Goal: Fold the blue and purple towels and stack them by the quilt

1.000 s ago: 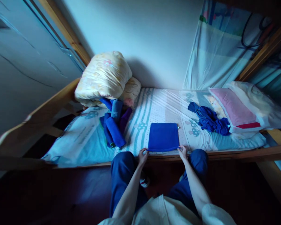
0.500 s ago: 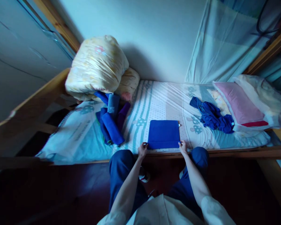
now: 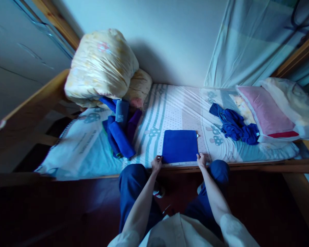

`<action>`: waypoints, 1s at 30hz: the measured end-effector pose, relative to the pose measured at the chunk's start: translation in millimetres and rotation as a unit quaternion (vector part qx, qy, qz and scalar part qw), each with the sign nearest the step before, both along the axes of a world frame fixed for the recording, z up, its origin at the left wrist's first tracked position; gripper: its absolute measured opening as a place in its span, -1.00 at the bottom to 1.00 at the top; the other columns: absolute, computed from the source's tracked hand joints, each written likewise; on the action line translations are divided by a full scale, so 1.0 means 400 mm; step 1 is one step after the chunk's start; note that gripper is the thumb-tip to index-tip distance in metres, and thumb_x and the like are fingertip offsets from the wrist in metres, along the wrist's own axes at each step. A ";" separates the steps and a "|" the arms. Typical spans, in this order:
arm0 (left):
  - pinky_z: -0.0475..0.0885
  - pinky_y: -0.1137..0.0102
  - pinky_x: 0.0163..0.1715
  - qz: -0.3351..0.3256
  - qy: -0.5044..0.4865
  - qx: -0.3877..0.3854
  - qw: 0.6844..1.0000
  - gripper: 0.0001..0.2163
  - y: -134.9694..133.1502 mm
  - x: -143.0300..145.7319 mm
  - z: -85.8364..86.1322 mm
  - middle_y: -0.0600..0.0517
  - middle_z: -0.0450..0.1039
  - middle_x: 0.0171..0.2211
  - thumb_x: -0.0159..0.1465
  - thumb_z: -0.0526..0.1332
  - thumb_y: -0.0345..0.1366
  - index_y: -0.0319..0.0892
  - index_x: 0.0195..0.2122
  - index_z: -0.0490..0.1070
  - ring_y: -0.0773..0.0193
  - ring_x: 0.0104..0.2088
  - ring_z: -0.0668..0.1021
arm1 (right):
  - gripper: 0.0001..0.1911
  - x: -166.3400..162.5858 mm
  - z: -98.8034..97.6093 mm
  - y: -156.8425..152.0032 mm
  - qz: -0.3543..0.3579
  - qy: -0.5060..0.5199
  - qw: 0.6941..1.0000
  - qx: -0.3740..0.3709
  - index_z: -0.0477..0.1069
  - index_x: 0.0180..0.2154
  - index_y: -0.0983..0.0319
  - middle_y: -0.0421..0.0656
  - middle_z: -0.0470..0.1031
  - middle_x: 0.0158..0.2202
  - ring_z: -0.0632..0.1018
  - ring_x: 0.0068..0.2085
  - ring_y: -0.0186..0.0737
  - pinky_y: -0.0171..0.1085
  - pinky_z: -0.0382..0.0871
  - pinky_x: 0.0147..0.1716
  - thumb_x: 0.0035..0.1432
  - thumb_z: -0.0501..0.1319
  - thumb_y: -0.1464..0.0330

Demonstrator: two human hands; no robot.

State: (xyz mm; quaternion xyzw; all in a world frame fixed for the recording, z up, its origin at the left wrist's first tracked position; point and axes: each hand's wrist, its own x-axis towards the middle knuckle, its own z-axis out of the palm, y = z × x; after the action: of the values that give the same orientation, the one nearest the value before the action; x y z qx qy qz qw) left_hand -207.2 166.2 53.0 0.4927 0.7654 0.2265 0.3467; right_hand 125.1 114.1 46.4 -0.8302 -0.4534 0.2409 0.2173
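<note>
A blue towel (image 3: 180,146) lies flat as a near-square at the front edge of the bed, a small white tag sticking out on its right side. My left hand (image 3: 157,163) pinches its near left corner between thumb and fingers. At the near right corner, my right hand (image 3: 201,160) is closed in a similar pinch. To the left sits a group of rolled towels, among them a bright blue roll (image 3: 122,140), a grey-blue roll (image 3: 122,111) and a purple roll (image 3: 133,125). On the right lies a crumpled heap of dark blue cloth (image 3: 233,123).
A bulky cream quilt (image 3: 101,67) is piled at the bed's left end. A pink pillow (image 3: 267,108) rests at the right end beside a pale, filmy bundle (image 3: 295,103). The wooden bed rail (image 3: 262,167) runs along the front, and pale netting (image 3: 237,48) hangs behind.
A narrow folded strip along the towel's near edge no longer shows; the towel now looks flat there. Both hands stay at its near corners. The view has shifted slightly.
</note>
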 end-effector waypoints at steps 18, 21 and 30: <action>0.45 0.39 -0.36 0.019 0.009 0.013 1.000 -0.89 0.003 0.007 0.005 0.05 0.51 -0.55 0.22 0.20 -0.23 -0.12 -0.34 0.47 0.20 -0.46 0.58 | -0.77 0.000 0.006 0.004 0.000 -0.007 0.999 0.040 0.56 -0.30 0.25 -0.06 0.60 -0.37 0.53 -0.33 -0.14 -0.27 0.34 -0.25 0.22 0.16 0.30; 0.50 0.34 -0.29 0.026 0.009 0.038 0.999 -0.86 -0.002 0.003 0.014 0.02 0.55 -0.45 0.22 0.18 -0.26 -0.14 -0.23 0.46 0.20 -0.40 0.60 | -0.76 0.004 0.019 0.001 -0.002 -0.003 0.998 0.063 0.56 -0.26 0.26 -0.04 0.62 -0.33 0.56 -0.29 -0.12 -0.27 0.38 -0.22 0.23 0.13 0.32; 0.34 0.09 0.25 -0.238 0.057 0.217 0.945 -0.63 -0.072 0.038 0.024 -0.19 0.44 0.18 0.27 0.10 -0.33 -0.18 0.09 0.42 0.03 0.24 0.43 | -0.64 -0.074 0.098 -0.039 0.169 -0.108 0.964 0.177 0.52 0.02 0.24 0.02 0.59 0.01 0.52 0.07 -0.11 -0.14 0.33 0.11 0.31 0.04 0.42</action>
State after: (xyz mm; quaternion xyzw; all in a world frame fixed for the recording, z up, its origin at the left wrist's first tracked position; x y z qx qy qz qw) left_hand -192.1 137.5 62.5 0.7359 0.5768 0.2691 0.2310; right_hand 95.7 98.3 85.8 -0.7111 -0.6430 0.0991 0.2667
